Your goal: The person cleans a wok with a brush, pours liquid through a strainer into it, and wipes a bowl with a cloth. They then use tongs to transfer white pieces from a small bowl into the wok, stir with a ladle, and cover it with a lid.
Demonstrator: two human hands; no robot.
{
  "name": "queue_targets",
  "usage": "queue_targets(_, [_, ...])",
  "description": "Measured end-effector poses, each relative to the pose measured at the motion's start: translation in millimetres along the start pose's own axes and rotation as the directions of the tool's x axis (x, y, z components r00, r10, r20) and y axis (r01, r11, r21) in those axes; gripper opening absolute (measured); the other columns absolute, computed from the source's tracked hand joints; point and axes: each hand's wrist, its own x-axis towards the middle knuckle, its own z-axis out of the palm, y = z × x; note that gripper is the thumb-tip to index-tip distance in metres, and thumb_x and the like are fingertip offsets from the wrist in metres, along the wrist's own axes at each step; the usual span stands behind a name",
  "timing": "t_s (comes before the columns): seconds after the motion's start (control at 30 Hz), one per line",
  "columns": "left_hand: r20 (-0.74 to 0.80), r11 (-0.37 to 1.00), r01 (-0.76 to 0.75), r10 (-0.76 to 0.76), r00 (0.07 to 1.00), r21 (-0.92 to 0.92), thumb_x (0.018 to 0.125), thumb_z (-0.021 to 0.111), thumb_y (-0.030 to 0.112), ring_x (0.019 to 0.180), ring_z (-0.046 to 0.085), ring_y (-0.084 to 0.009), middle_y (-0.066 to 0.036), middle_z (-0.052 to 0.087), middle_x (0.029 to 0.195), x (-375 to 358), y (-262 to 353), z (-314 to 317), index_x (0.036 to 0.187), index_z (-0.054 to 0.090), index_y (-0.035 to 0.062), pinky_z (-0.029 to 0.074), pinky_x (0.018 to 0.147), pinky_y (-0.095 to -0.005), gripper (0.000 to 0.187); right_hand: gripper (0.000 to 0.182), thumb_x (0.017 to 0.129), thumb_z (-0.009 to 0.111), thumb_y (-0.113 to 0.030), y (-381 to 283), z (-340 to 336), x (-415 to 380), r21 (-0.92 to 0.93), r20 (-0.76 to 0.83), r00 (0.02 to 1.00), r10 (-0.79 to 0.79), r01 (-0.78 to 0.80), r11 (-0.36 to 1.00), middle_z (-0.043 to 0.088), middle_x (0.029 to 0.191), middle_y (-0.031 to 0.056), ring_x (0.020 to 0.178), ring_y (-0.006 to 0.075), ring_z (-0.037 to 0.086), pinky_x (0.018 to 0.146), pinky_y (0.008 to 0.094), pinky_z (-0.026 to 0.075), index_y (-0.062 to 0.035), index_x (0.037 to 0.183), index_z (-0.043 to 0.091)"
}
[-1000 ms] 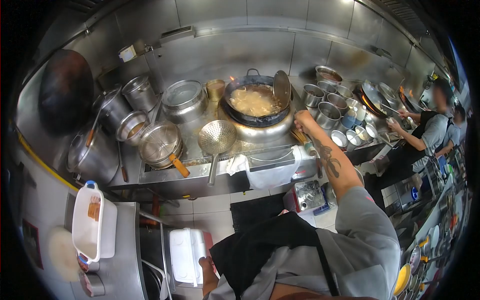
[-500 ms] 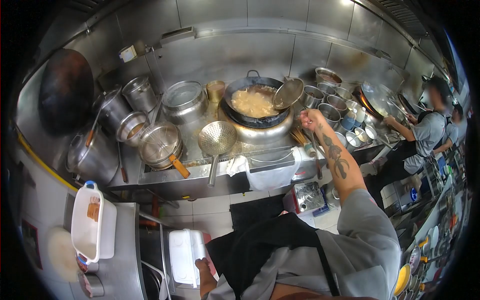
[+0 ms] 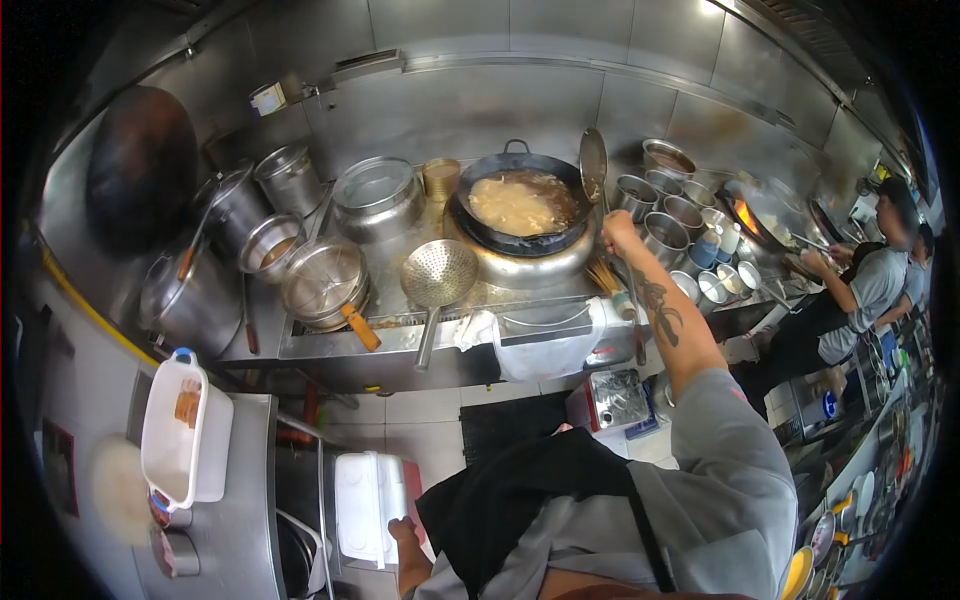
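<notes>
My right hand [image 3: 620, 234] is closed round the handle of a round skimmer [image 3: 593, 166]. The skimmer's bowl is turned nearly on edge at the right rim of a large dark wok [image 3: 530, 243]. Pale pieces of food [image 3: 515, 205] bubble in brownish oil in the wok. My left hand [image 3: 403, 528] hangs low at my side with its fingers curled, beside a white-lidded cool box [image 3: 366, 505]; I see nothing in it. A perforated ladle [image 3: 440, 275] rests on the stove top left of the wok.
Steel pots [image 3: 380, 195] and a wire strainer [image 3: 325, 280] stand left of the wok. Bowls of ingredients [image 3: 665, 235] and a brush [image 3: 608, 277] are near my right arm. A white cloth [image 3: 550, 350] hangs at the front. A co-worker [image 3: 865, 280] works at another wok on the right.
The skimmer has turned from showing its round face over the wok to nearly upright at the rim. My right hand stays close to the same place; the left hand hangs as before.
</notes>
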Motion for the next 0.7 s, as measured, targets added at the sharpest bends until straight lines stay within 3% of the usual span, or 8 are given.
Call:
queue_targets(0.2, [-0.040,0.925,-0.194,0.219,0.975,0.325,0.074,0.056,0.007,0.047,0.054,-0.0218,-0.014,0.057,0.060,-18.8,-21.0,-4.9,0.072,0.051,-0.0050,0.041,0.041,-0.0334,0.013,0.017,0.085,0.045,-0.016,9.8,9.9,16.0,0.012,0.110,0.994,-0.027,0.026,1.000,0.045,0.057,0.0071,0.040,0.0158,0.040,0.034,0.0305,0.028,-0.0058,0.072,0.049])
queue_targets(0.33, [-0.200,0.883,0.431,-0.463,0.863,-0.186,0.073,0.055,0.007,0.046,0.052,-0.0216,-0.014,0.057,0.060,-39.7,7.1,-1.7,0.070,0.052,-0.0042,0.039,0.041,-0.0335,0.011,0.013,0.084,0.048,-0.017,29.5,7.3,39.7,0.208,0.169,0.986,-0.014,-0.022,0.978,0.046,0.056,0.0060,0.040,0.0151,0.038,0.036,0.0295,0.028,-0.0079,0.073,0.048])
queue_targets(0.47, [-0.227,0.798,0.527,-0.593,0.773,-0.291,0.070,0.056,0.004,0.045,0.049,-0.0205,-0.013,0.053,0.056,-51.4,-17.7,9.6,0.068,0.052,-0.0038,0.037,0.041,-0.0338,0.009,0.004,0.085,0.048,-0.015,46.4,-10.5,46.8,0.264,0.228,0.970,0.081,-0.142,0.954,0.048,0.057,0.0051,0.041,0.0134,0.038,0.038,0.0289,0.030,-0.0106,0.084,0.047])
queue_targets(0.53, [0.113,0.889,0.195,-0.263,0.958,0.414,0.069,0.056,0.000,0.043,0.046,-0.0192,-0.010,0.048,0.054,-64.6,-10.5,-7.6,0.066,0.049,-0.0053,0.035,0.039,-0.0327,0.009,0.002,0.086,0.046,-0.013,16.9,-25.2,11.5,0.232,0.234,0.950,0.208,-0.262,0.937,0.048,0.059,0.0048,0.041,0.0123,0.038,0.038,0.0286,0.030,-0.0110,0.086,0.046])
queue_targets(0.6, [0.420,0.526,-0.179,-0.384,0.822,0.831,0.068,0.056,-0.002,0.041,0.044,-0.0183,-0.009,0.046,0.054,-58.6,-19.8,-5.1,0.064,0.047,-0.0053,0.033,0.037,-0.0321,0.011,0.005,0.087,0.042,-0.009,5.1,-29.5,-2.7,0.211,0.195,0.949,0.250,-0.289,0.934,0.050,0.061,0.0045,0.040,0.0105,0.037,0.038,0.0281,0.030,-0.0079,0.089,0.047])
queue_targets(0.63, [0.215,0.821,0.200,-0.361,0.908,0.534,0.067,0.056,-0.002,0.041,0.043,-0.0181,-0.009,0.046,0.053,-60.6,-22.8,3.6,0.062,0.045,-0.0038,0.033,0.037,-0.0323,0.012,0.006,0.088,0.042,-0.009,2.9,-33.2,-5.8,0.232,0.207,0.941,0.267,-0.313,0.921,0.050,0.062,0.0044,0.040,0.0102,0.036,0.038,0.0280,0.030,-0.0067,0.090,0.046])
queue_targets(0.67, [0.004,0.900,0.434,-0.434,0.901,0.025,0.067,0.055,-0.002,0.040,0.042,-0.0179,-0.009,0.046,0.053,-65.5,-19.2,12.7,0.061,0.043,-0.0023,0.032,0.037,-0.0325,0.013,0.007,0.088,0.041,-0.008,-0.2,-37.4,-9.3,0.255,0.219,0.934,0.283,-0.335,0.907,0.050,0.062,0.0044,0.039,0.0099,0.035,0.038,0.0279,0.030,-0.0056,0.091,0.046])
queue_targets(0.7, [-0.136,0.734,0.441,-0.579,0.804,-0.517,0.067,0.055,-0.003,0.040,0.041,-0.0177,-0.009,0.046,0.053,-67.8,-16.3,17.6,0.059,0.042,-0.0008,0.031,0.036,-0.0327,0.015,0.008,0.088,0.041,-0.008,-7.1,-40.8,-14.9,0.266,0.230,0.924,0.306,-0.362,0.893,0.049,0.063,0.0046,0.039,0.0097,0.035,0.038,0.0272,0.029,-0.0044,0.092,0.046])
